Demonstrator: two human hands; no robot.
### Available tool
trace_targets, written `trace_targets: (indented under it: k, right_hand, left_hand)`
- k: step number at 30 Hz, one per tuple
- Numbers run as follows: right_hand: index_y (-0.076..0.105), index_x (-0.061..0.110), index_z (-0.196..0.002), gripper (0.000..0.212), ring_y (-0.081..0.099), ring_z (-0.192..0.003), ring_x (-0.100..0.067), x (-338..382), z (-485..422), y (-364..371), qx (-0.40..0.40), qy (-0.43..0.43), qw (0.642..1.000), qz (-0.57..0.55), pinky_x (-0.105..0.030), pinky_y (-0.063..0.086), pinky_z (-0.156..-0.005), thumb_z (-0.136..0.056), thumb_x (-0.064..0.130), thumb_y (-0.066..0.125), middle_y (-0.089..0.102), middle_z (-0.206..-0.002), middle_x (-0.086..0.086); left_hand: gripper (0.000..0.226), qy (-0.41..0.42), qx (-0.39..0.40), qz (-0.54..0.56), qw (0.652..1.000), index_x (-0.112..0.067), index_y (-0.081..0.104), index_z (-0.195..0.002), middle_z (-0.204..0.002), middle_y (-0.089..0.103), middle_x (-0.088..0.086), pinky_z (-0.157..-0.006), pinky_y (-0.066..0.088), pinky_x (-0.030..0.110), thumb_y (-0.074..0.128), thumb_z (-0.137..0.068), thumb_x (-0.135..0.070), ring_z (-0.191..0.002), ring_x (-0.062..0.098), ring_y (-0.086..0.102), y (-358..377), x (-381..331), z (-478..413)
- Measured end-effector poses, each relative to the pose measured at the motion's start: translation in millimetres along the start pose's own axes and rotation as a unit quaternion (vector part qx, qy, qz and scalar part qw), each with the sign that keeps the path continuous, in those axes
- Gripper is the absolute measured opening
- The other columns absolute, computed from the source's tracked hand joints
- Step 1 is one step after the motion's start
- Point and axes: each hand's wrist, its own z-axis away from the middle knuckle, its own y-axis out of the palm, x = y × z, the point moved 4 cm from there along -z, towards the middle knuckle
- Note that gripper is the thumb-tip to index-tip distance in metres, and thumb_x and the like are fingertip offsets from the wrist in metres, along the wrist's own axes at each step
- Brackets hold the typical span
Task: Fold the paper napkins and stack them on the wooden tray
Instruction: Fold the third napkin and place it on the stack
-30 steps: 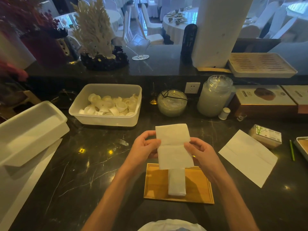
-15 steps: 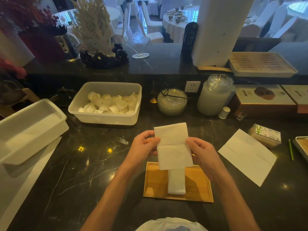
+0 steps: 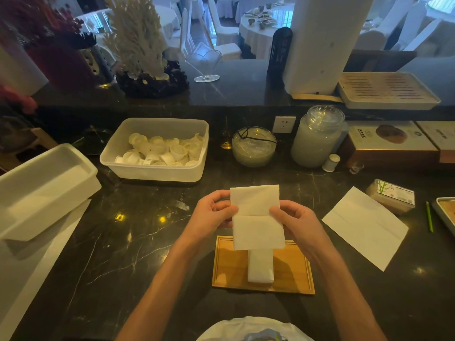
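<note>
1. White paper napkin [image 3: 256, 217], partly folded with a crease line across its middle, is held up in the air above the far edge of the rectangular wooden tray [image 3: 227, 267].
2. On the napkin's left edge, the left hand [image 3: 213, 212] pinches it at the crease, thumb toward the camera and fingers curled behind the sheet.
3. Opposite it, the right hand [image 3: 294, 222] grips the right edge at the same height, its thumb pressed on the front of the paper.
4. Lying lengthwise on the tray's middle is a narrow folded white napkin [image 3: 260, 267], its far end hidden behind the held sheet.
5. Both tray and hands are over a dark marble counter [image 3: 123, 242].
6. To the right, well apart from the tray, a flat unfolded white napkin sheet [image 3: 364, 226] lies on the counter at an angle.
7. Just beyond that sheet sits a small plastic-wrapped packet with a bamboo print [image 3: 390, 196].
8. Farther back on the left is a translucent plastic tub of small white cups [image 3: 157, 150].
9. A white rectangular bin [image 3: 41, 185] sits tilted at the left edge.
10. Behind the hands stand a round glass bowl [image 3: 254, 146] and a lidded glass jar [image 3: 317, 136].
</note>
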Motion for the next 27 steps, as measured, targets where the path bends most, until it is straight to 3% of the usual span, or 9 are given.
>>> trace_targets:
  k: [5, 9, 13, 16, 19, 23, 27]
  right_hand:
    - [0.074, 0.036, -0.099, 0.012, 0.078, -0.089, -0.009, 0.7, -1.0, -3.7, -0.003, -0.006, 1.000, -0.006, -0.022, 0.062, -0.063, -0.090, 0.028, 0.073, 0.080, -0.097, 0.014]
    - [0.074, 0.042, -0.097, 0.021, 0.076, -0.095, -0.007, 2.1, -1.0, -5.2, 0.030, -0.018, 0.999, -0.002, -0.022, 0.062, -0.066, -0.089, 0.023, 0.074, 0.079, -0.099, 0.017]
    - [0.079, 0.038, -0.085, 0.029, 0.069, -0.104, -0.016, 4.7, -3.7, -9.7, 0.040, -0.045, 0.998, 0.036, -0.028, 0.064, -0.075, -0.090, 0.010, 0.072, 0.075, -0.099, 0.018]
    - [0.076, 0.035, -0.080, 0.030, 0.063, -0.111, -0.023, 3.9, -5.3, -13.3, 0.030, -0.043, 0.998, 0.028, -0.034, 0.065, -0.077, -0.092, 0.008, 0.070, 0.072, -0.101, 0.016]
    - [0.074, 0.036, -0.081, 0.031, 0.062, -0.113, -0.025, 5.5, -4.4, -15.5, 0.023, -0.054, 0.998, 0.020, -0.032, 0.065, -0.075, -0.094, 0.009, 0.067, 0.069, -0.099, 0.016]
    - [0.073, 0.039, -0.078, 0.036, 0.065, -0.110, -0.021, 9.2, -2.5, -14.7, 0.028, -0.077, 0.996, 0.045, -0.029, 0.065, -0.071, -0.093, 0.007, 0.069, 0.070, -0.096, 0.021]
    - [0.074, 0.040, -0.078, 0.038, 0.065, -0.109, -0.018, 9.3, -0.4, -12.2, 0.037, -0.104, 0.991, 0.077, -0.026, 0.064, -0.071, -0.092, 0.005, 0.069, 0.069, -0.100, 0.021]
  left_hand:
    - [0.030, -0.004, 0.002, -0.008, 1.000, -0.030, 0.067, -0.113, -0.106, 0.080, -0.010, -0.072, 0.064, 0.027, 0.075, -0.091, -0.012, -0.100, 0.013, 0.078, 1.6, 1.5, -1.3]
    - [0.030, 0.008, 0.002, -0.032, 0.999, -0.039, 0.076, -0.090, -0.100, 0.079, -0.013, -0.068, 0.062, 0.021, 0.077, -0.088, -0.009, -0.097, 0.008, 0.077, 2.3, -0.7, 0.0]
    - [0.028, 0.043, 0.037, -0.083, 0.995, -0.026, 0.082, -0.083, -0.108, 0.078, -0.017, -0.075, 0.062, 0.021, 0.071, -0.091, -0.001, -0.107, 0.002, 0.071, 4.2, -6.8, 1.8]
    - [0.018, 0.033, 0.039, -0.043, 0.998, -0.027, 0.077, -0.101, -0.113, 0.077, -0.013, -0.076, 0.063, 0.025, 0.074, -0.091, -0.013, -0.110, 0.005, 0.070, 7.7, -3.8, 4.4]
    - [0.022, -0.020, 0.053, 0.016, 0.998, -0.026, 0.067, -0.120, -0.114, 0.077, -0.005, -0.074, 0.063, 0.026, 0.066, -0.098, -0.026, -0.108, 0.014, 0.074, 12.4, 3.2, 9.4]
    - [0.030, -0.080, 0.080, 0.066, 0.991, -0.020, 0.066, -0.121, -0.118, 0.076, 0.004, -0.071, 0.065, 0.032, 0.049, -0.105, -0.038, -0.108, 0.026, 0.075, 18.2, 5.2, 13.8]
    - [0.021, -0.064, 0.083, 0.004, 0.994, -0.025, 0.065, -0.120, -0.119, 0.072, 0.000, -0.072, 0.065, 0.029, 0.063, -0.099, -0.029, -0.107, 0.021, 0.075, 19.6, 7.1, 14.7]
